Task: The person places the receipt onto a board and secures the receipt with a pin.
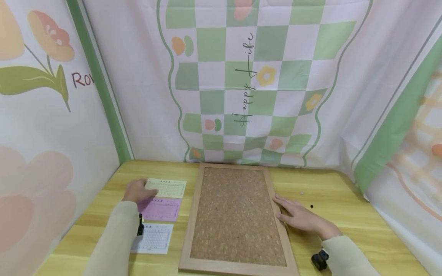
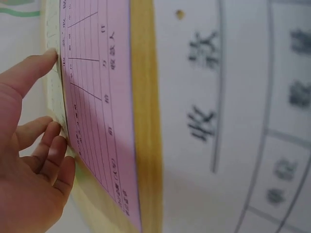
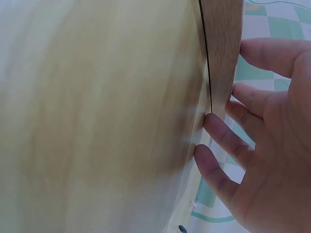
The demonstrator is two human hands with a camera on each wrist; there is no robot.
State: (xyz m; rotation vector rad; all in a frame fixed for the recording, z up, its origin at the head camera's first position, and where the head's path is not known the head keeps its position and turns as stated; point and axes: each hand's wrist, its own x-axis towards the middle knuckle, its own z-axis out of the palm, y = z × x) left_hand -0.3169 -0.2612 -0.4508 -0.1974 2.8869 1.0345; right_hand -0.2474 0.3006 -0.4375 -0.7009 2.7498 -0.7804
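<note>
A cork board (image 1: 238, 214) in a pale wooden frame lies flat on the table. To its left, three printed paper slips are lined up front to back: a white slip (image 1: 155, 239), a pink slip (image 1: 162, 211) and a pale yellow slip (image 1: 174, 188). My left hand (image 1: 136, 191) is at the left edge of the yellow slip. Its thumb is stretched out and touches that paper, while the other fingers bend loosely near the edge. On the board's right side, my right hand (image 1: 304, 216) rests its spread fingertips against the wooden frame (image 3: 221, 53).
Beyond my right hand lie a small black piece (image 1: 312, 206) and a small pale piece (image 1: 302, 193) on the wood-grain table (image 1: 331, 184). A patterned cloth (image 1: 238, 76) hangs along the table's far edge, with more cloth at both sides.
</note>
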